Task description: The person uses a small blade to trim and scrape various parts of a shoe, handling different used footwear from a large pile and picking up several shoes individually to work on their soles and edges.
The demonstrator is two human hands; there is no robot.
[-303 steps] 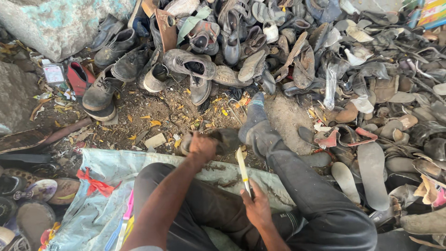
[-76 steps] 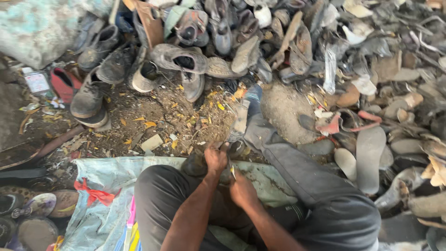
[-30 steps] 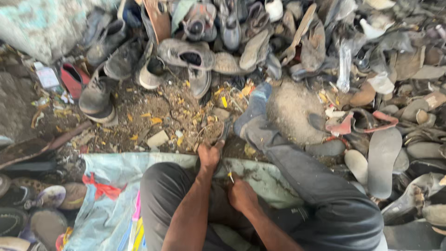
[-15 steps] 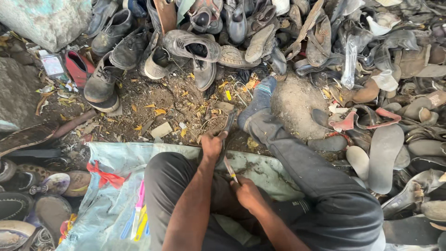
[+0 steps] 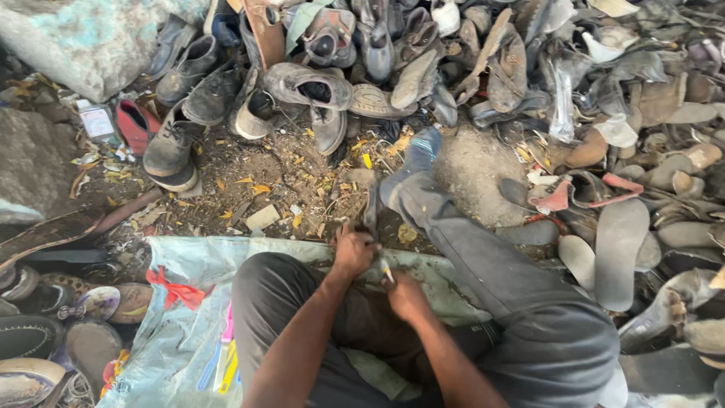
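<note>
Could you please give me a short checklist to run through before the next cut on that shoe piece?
1. Left hand grips the dark shoe piece: ok.
2. Right hand holds the yellow-handled knife: ok.
3. Blade edge clear of the left fingers: cannot tell, it is hidden.
4. Piece steadied against the outstretched leg: cannot tell.
5. Plastic sheet lies under the work: ok.
6. Ground nearby free of loose shoes: not ok.
</note>
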